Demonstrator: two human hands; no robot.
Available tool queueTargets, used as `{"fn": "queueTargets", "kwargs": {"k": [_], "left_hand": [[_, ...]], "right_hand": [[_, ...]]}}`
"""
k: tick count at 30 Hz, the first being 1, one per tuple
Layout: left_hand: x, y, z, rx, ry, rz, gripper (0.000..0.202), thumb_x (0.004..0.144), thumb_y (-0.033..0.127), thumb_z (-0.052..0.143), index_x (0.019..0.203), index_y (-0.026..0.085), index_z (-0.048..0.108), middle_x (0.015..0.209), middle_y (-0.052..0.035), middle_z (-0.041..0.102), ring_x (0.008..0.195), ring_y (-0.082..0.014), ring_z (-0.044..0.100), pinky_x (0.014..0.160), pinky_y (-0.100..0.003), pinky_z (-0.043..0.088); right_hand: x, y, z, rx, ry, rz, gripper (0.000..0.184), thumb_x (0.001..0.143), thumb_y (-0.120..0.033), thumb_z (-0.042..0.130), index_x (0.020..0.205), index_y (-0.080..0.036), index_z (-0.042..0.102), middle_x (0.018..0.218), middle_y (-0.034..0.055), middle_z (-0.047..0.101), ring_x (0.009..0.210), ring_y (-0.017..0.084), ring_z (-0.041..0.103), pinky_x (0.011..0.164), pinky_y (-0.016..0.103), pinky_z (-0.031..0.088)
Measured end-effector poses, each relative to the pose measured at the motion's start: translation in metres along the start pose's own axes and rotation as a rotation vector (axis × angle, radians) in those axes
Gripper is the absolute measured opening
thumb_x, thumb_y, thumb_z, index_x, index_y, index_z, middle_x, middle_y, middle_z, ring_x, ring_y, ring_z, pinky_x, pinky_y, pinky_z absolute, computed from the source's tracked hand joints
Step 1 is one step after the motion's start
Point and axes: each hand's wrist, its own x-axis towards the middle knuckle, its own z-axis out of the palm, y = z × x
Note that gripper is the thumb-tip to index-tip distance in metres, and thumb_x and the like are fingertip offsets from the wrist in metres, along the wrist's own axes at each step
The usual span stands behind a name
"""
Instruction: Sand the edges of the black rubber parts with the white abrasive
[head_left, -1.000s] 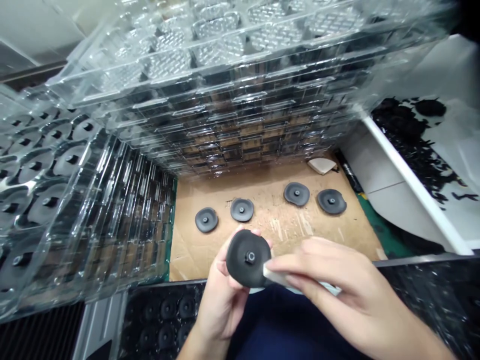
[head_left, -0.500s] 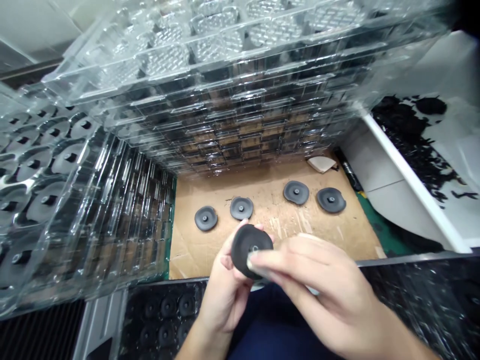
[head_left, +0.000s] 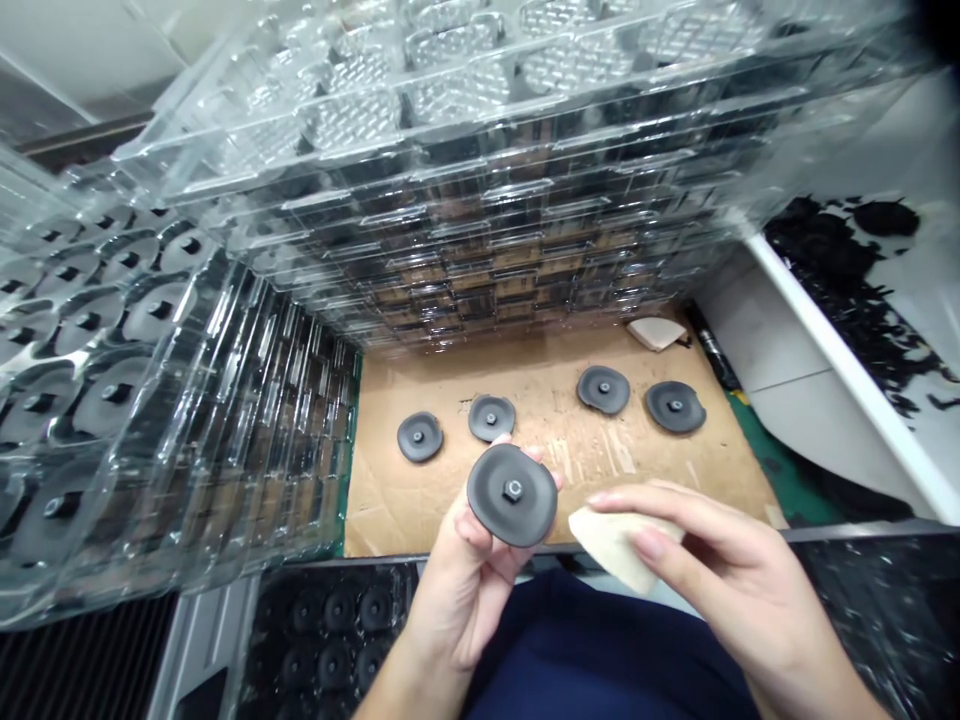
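My left hand (head_left: pixel 469 575) holds up a black rubber disc (head_left: pixel 491 500) by its edge, with the small hub at its middle facing me. In my right hand (head_left: pixel 720 575) a cream-coloured wedge-shaped pad (head_left: pixel 619 550) is pinched between thumb and fingers, just right of the disc and apart from it. Beyond my hands, similar discs lie on the cardboard sheet (head_left: pixel 420 510): one disc (head_left: pixel 431 447) at the left, another disc (head_left: pixel 501 405) beside it, a third disc (head_left: pixel 615 380) right of centre and one more disc (head_left: pixel 686 420) at the right.
Clear plastic trays stand in a tall stack (head_left: pixel 480 190) at the back. A left-hand stack (head_left: pixel 255 390) has discs in its top tray. A second pale wedge (head_left: pixel 658 332) lies by a black pen-like tool (head_left: pixel 709 345). Black scraps (head_left: pixel 847 260) fill a white bin (head_left: pixel 847 375) at right.
My right hand with the pad has moved right, off the disc's face, uncovering the hub. The disc stays in my left hand, now turned more toward me. The view has shifted slightly.
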Motion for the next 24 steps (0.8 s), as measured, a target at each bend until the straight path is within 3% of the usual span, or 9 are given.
{"fn": "queueTargets", "kwargs": {"k": [5,9,13,16,18,22,24], "left_hand": [[-0.002,-0.001,-0.002,-0.018,-0.012,0.001,0.065,0.058,0.045,0.076,0.117,0.021,0.059,0.128,-0.0126,0.059,0.112,-0.0291,0.059,0.091,-0.037,0.051],[-0.003,-0.001,0.001,0.007,0.000,0.018,0.064,0.057,0.045,0.077,0.115,0.021,0.061,0.125,-0.0117,0.061,0.109,-0.0271,0.061,0.087,-0.032,0.053],[-0.005,-0.002,0.012,0.020,0.020,0.041,0.059,0.057,0.038,0.080,0.111,0.022,0.063,0.116,-0.0073,0.066,0.099,-0.0209,0.064,0.081,-0.024,0.053],[-0.007,-0.004,0.015,0.049,-0.009,0.031,0.047,0.062,0.029,0.079,0.106,0.023,0.066,0.102,-0.0037,0.071,0.095,-0.0166,0.065,0.082,-0.021,0.051],[-0.008,-0.004,0.012,0.084,-0.033,-0.001,0.038,0.067,0.026,0.076,0.103,0.022,0.067,0.096,-0.0035,0.072,0.093,-0.0171,0.066,0.085,-0.023,0.051],[-0.007,-0.004,0.006,0.059,0.025,0.020,0.047,0.057,0.022,0.081,0.103,0.022,0.067,0.100,-0.0034,0.071,0.096,-0.0210,0.065,0.088,-0.028,0.051],[-0.008,-0.005,0.008,0.068,0.029,-0.009,0.052,0.053,0.028,0.084,0.102,0.021,0.068,0.099,-0.0052,0.071,0.099,-0.0244,0.065,0.088,-0.030,0.052]], "right_hand": [[0.001,0.006,0.008,-0.015,0.033,0.033,0.017,0.086,-0.026,0.057,0.097,-0.025,0.069,0.095,0.0023,0.072,0.084,0.018,0.069,0.067,0.023,0.058],[0.004,0.016,0.013,-0.087,0.194,0.032,0.018,0.087,-0.027,0.055,0.101,-0.025,0.067,0.101,0.0011,0.071,0.090,0.017,0.067,0.073,0.024,0.056],[0.008,0.000,0.017,-0.173,0.260,-0.070,0.023,0.088,-0.022,0.053,0.109,-0.025,0.062,0.103,0.0016,0.068,0.089,0.015,0.065,0.072,0.023,0.054],[0.012,-0.024,0.025,-0.260,0.198,-0.357,0.029,0.088,-0.015,0.049,0.115,-0.018,0.058,0.094,0.0064,0.067,0.081,0.017,0.062,0.071,0.029,0.052],[0.015,-0.036,0.028,-0.260,0.077,-0.473,0.029,0.088,-0.011,0.045,0.114,-0.013,0.057,0.087,0.0072,0.068,0.076,0.017,0.061,0.071,0.032,0.051],[0.024,-0.045,0.030,-0.238,-0.218,-0.397,0.023,0.089,-0.010,0.042,0.099,-0.015,0.062,0.083,0.0050,0.068,0.073,0.015,0.060,0.070,0.029,0.050],[0.029,-0.044,0.031,-0.285,-0.124,-0.432,0.024,0.089,-0.011,0.041,0.099,-0.013,0.063,0.079,0.0060,0.067,0.069,0.016,0.058,0.065,0.031,0.049]]}}
